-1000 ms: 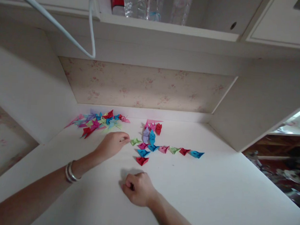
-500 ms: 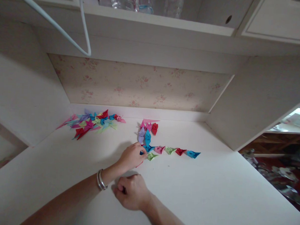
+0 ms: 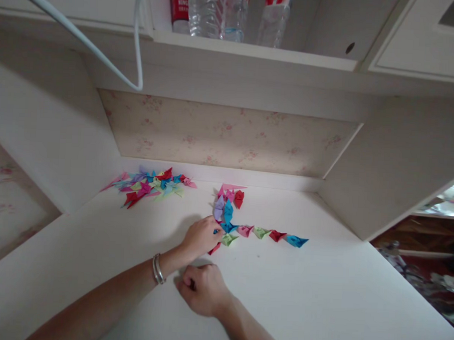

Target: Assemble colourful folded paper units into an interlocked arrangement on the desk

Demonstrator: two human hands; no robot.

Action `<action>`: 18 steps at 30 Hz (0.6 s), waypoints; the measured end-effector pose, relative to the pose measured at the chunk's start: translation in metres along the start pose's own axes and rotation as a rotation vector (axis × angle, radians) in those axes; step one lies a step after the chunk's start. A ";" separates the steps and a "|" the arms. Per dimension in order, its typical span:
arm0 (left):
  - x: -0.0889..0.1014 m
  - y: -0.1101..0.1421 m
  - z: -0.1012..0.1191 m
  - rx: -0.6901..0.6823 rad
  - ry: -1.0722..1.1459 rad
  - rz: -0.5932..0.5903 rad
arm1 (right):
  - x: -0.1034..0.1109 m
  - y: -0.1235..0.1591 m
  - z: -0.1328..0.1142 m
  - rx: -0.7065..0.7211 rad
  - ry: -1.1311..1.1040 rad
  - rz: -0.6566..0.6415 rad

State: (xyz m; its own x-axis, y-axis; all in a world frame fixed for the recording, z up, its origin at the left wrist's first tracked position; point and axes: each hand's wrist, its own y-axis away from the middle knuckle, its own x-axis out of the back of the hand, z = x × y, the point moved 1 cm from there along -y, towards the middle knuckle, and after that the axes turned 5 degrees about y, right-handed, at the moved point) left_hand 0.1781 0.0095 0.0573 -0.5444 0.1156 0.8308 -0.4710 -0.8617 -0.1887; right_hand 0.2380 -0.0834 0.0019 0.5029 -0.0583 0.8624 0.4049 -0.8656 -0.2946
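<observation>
White bench [image 3: 319, 294] below a strip of floral wallpaper [image 3: 224, 135].
At your far left, a loose pile [image 3: 145, 187] of folded paper, red, pink, blue, lilac and pale green, lies near the back. Rightward, your left hand [image 3: 203, 235], wearing silver bangles [image 3: 158, 269], has its grip drawn almost together at the left end of a pale green piece [image 3: 229, 240]; you cannot tell whether it pinches it. Your right hand [image 3: 205, 289] sits nearer you as a curled fist, its inside hidden. That green piece looks crisply creased and pointed, boat-like, on the bench just in front of a blue piece [image 3: 229, 227]. From that, a row [image 3: 261, 233] runs right: pink, green, red, blue.
</observation>
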 end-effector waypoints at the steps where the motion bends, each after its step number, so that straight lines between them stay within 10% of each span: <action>1: 0.004 0.003 0.000 -0.001 0.017 0.021 | 0.001 0.000 -0.001 -0.004 -0.007 -0.001; 18: 0.032 0.090 -0.114 0.449 0.594 0.139 | 0.004 0.001 -0.009 -0.083 -0.075 -0.054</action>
State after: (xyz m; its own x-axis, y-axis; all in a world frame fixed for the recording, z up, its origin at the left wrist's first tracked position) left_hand 0.0393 -0.0078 0.0069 -0.9205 0.1282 0.3691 -0.1118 -0.9916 0.0658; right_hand 0.2332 -0.0889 0.0087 0.5386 0.0242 0.8422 0.3698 -0.9050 -0.2105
